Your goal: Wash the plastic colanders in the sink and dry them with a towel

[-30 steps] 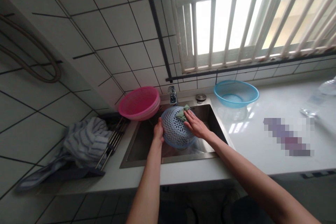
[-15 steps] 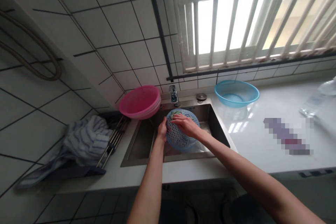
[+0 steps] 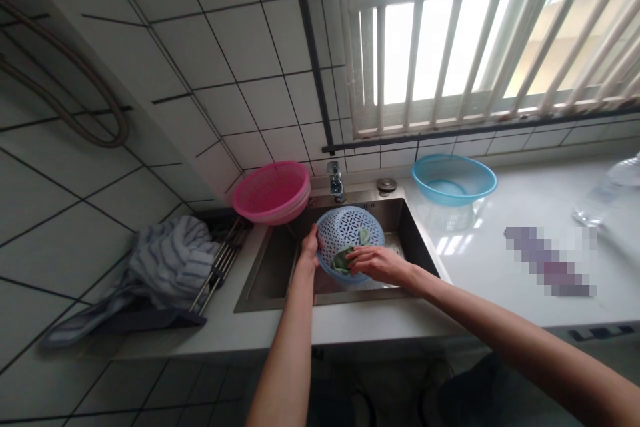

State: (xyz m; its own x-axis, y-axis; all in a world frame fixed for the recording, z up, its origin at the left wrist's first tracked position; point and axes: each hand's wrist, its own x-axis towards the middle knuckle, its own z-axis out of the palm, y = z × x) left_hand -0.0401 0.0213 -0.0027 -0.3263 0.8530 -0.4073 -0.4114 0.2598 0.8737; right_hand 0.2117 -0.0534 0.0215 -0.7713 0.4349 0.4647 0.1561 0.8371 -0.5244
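Observation:
A light blue perforated plastic colander (image 3: 345, 227) is held tilted over the steel sink (image 3: 420, 240). My left hand (image 3: 310, 245) is closed on the colander's left edge. My right hand (image 3: 377, 263) bunches a green cloth (image 3: 343, 259) against the colander's lower part, fingers bent over it. A paler piece of the cloth shows above the fingers. The colander's underside and the left fingertips are hidden.
Behind the sink stands a chrome faucet (image 3: 336, 181), with a drain strainer (image 3: 387, 185) beside it. Pink baskets (image 3: 273, 193) sit at the back left, a blue basin (image 3: 454, 180) at the back right. A striped cloth (image 3: 173, 257) lies by a metal rack (image 3: 220, 270). A clear bottle (image 3: 607, 190) is far right.
My right hand has moved down across the colander with the green cloth, from its upper part to its lower part. My left hand keeps its hold on the edge.

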